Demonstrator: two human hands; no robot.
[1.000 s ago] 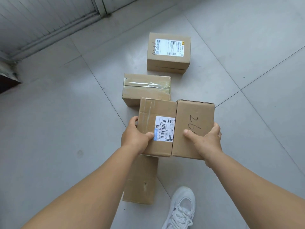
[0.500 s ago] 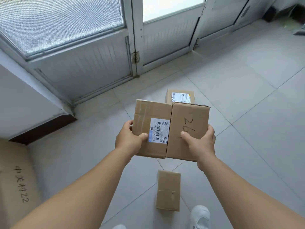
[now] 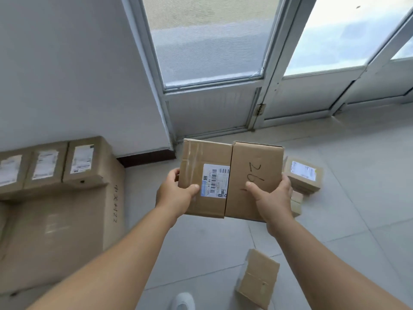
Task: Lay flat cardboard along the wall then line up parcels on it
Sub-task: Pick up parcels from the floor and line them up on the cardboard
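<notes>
I hold two brown parcels side by side above the floor. My left hand (image 3: 176, 193) grips the labelled parcel (image 3: 201, 166), thumb on top near its barcode label. My right hand (image 3: 271, 198) grips the parcel marked "26" (image 3: 257, 157), thumb on its top face. A flat cardboard sheet (image 3: 58, 238) with handwriting lies on the floor along the white wall (image 3: 67, 63) at the left. Three labelled parcels (image 3: 44, 166) stand in a row on its far edge against the wall.
A small parcel (image 3: 259, 278) lies on the tiled floor near my white shoe (image 3: 184, 302). Another labelled parcel (image 3: 305, 173) and more boxes behind my right hand sit at the right. Glass doors (image 3: 212, 52) stand ahead.
My view has swung left and up; the wall, the cardboard sheet and the row of parcels have come into sight. Both hands keep the same grip on the two parcels.
</notes>
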